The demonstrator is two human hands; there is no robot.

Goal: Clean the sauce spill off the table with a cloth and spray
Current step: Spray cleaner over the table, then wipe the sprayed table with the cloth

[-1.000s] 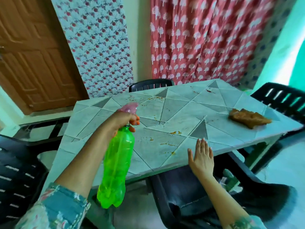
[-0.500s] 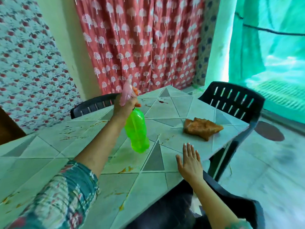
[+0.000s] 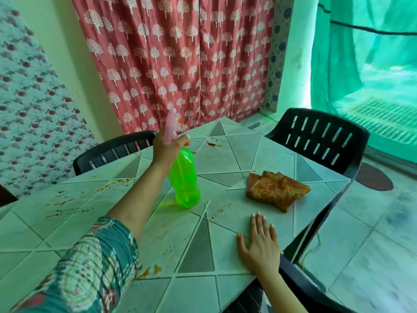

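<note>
Green see-through plastic spray bottle (image 3: 184,177): our left grip (image 3: 167,148) curls round its pink top (image 3: 171,126). Our right grip (image 3: 259,243) lies flat on the tiled desk (image 3: 225,160).

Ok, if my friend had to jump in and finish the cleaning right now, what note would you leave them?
Left hand grips the pink trigger head of the green spray bottle, held near upright above the table's middle.
Right hand lies flat, fingers straight, on the table near its front edge.
The orange cloth lies bunched on the table beyond the right hand, untouched.
Done: bottle in hand; nothing looks wiped.
Left: spray the sauce marks at the far corner, on the left side and by the front edge, then wipe with the cloth.
</note>
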